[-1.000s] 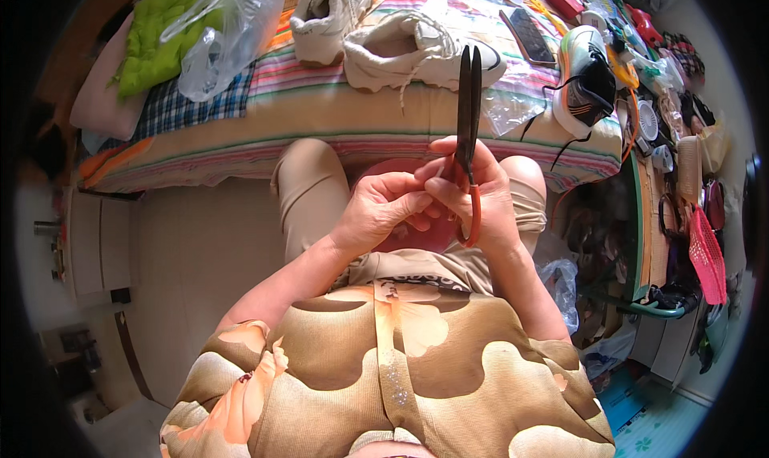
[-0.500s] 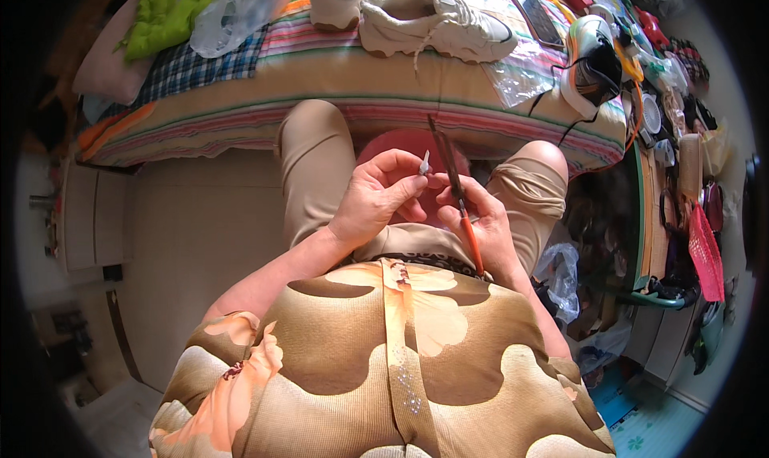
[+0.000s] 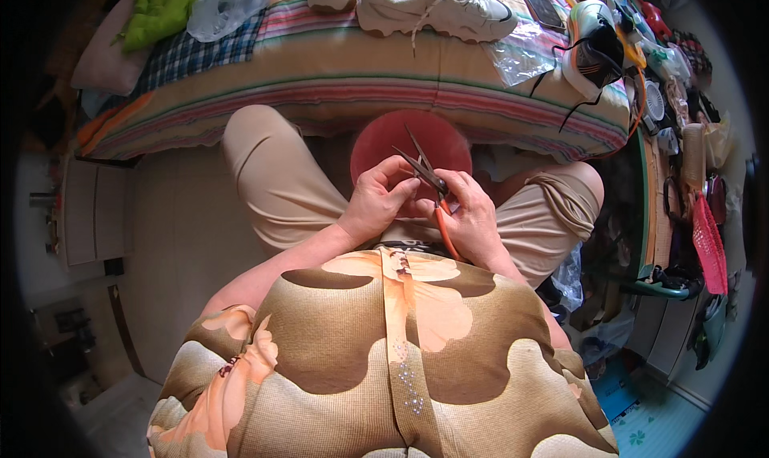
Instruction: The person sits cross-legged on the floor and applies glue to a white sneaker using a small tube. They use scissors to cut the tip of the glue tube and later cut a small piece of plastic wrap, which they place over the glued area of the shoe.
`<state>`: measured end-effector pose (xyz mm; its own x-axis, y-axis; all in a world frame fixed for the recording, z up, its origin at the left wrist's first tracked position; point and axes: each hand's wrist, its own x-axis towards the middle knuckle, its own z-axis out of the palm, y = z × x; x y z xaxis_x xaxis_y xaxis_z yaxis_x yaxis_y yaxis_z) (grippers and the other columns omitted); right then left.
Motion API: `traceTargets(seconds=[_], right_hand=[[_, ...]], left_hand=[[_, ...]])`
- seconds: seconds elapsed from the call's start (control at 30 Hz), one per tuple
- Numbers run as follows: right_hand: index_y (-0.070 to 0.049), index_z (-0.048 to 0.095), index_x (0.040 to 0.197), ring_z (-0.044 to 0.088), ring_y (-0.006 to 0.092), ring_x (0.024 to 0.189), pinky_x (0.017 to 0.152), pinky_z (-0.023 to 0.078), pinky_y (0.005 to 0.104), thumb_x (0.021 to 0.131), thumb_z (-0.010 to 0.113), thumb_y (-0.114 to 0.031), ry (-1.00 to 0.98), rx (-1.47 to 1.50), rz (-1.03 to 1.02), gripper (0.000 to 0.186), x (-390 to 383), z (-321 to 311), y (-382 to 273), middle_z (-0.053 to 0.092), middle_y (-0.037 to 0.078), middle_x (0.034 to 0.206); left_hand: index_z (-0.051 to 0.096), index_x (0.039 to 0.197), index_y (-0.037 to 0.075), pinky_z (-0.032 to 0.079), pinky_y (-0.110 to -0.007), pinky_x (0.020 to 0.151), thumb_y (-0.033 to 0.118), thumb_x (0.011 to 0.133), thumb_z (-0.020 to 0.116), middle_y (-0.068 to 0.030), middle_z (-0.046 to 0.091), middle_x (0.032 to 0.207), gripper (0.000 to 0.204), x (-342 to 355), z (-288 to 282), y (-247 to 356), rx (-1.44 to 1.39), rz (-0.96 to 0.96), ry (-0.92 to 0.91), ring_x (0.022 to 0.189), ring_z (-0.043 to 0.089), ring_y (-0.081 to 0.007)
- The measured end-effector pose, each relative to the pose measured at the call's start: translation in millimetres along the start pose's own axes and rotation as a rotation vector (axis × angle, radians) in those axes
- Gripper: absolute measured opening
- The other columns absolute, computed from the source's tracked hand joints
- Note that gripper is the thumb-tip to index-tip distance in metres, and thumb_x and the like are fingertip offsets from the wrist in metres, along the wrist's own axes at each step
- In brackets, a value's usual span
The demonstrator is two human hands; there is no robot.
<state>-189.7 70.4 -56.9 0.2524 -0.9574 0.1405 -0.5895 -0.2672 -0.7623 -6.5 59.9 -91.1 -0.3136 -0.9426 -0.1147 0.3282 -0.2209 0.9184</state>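
Note:
My right hand [image 3: 473,214] grips a pair of scissors [image 3: 428,178] with orange handles; their dark blades stand apart and point up and away from me. My left hand [image 3: 380,198] is curled beside the blades, its fingertips touching them near the pivot. Both hands hover over my lap, above a round red stool or basin [image 3: 408,138] between my knees. Whether something small sits between the left fingers cannot be told.
A bed with a striped cover [image 3: 360,74] runs across the top, carrying white sneakers [image 3: 432,6], a clear plastic bag [image 3: 228,2], a green cloth [image 3: 160,10] and a helmet-like object [image 3: 597,46]. Cluttered shelves and bags [image 3: 689,186] stand at the right. Pale floor lies at the left.
The scissors came down from upright and closed to low over my lap with blades parted. My hands dropped toward my body, and the view tilted down.

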Motion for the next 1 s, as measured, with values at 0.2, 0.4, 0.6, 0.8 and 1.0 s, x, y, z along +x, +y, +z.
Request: traceTargets(seconds=[0.2,0.4,0.6,0.8,1.0], right_hand=[[-0.008,0.062,0.110,0.062,0.0298,0.089,0.075,0.050,0.0382,0.075,0.076,-0.033,-0.042,-0.024,0.056,0.045,3.2,-0.2,-3.6,0.062,0.012,0.093],[-0.010,0.063,0.108,0.063,0.0294,0.086,0.071,0.051,0.0390,0.074,0.077,-0.032,-0.003,-0.090,-0.027,0.043,6.7,4.4,-0.3,0.062,0.011,0.089],[-0.010,0.064,0.106,0.062,0.0286,0.078,0.067,0.050,0.0392,0.073,0.078,-0.031,-0.028,-0.079,0.014,0.042,9.0,7.2,1.2,0.059,0.009,0.082],[-0.009,0.064,0.104,0.061,0.0292,0.075,0.065,0.049,0.0389,0.072,0.078,-0.032,-0.014,-0.100,-0.021,0.042,10.0,8.4,6.9,0.058,0.009,0.080],[-0.007,0.064,0.102,0.061,0.0306,0.073,0.064,0.049,0.0400,0.075,0.076,-0.039,-0.101,-0.124,0.052,0.044,9.1,10.9,12.9,0.057,0.011,0.079]], left_hand=[[0.059,0.111,0.001,0.053,-0.027,0.084,0.002,0.095,0.053,-0.0064,0.066,0.101,0.018,-2.2,6.0,2.9,0.063,0.059,0.020,0.094,0.063,-0.0128],[0.061,0.110,0.000,0.052,-0.026,0.084,0.001,0.094,0.053,-0.0056,0.066,0.099,0.017,-2.0,2.3,-6.4,0.040,0.069,0.058,0.093,0.062,-0.0118],[0.061,0.110,0.000,0.053,-0.028,0.084,-0.002,0.094,0.052,-0.0072,0.067,0.102,0.019,-0.6,-4.3,-13.4,0.067,0.043,0.058,0.094,0.064,-0.0136],[0.061,0.111,-0.001,0.054,-0.028,0.083,-0.001,0.094,0.053,-0.0079,0.067,0.101,0.019,-0.3,-1.6,-13.0,0.021,0.026,0.069,0.093,0.065,-0.0140],[0.062,0.110,0.000,0.053,-0.027,0.082,0.001,0.094,0.054,-0.0071,0.068,0.099,0.018,2.0,-8.3,-24.7,0.045,-0.051,0.072,0.091,0.065,-0.0132]])
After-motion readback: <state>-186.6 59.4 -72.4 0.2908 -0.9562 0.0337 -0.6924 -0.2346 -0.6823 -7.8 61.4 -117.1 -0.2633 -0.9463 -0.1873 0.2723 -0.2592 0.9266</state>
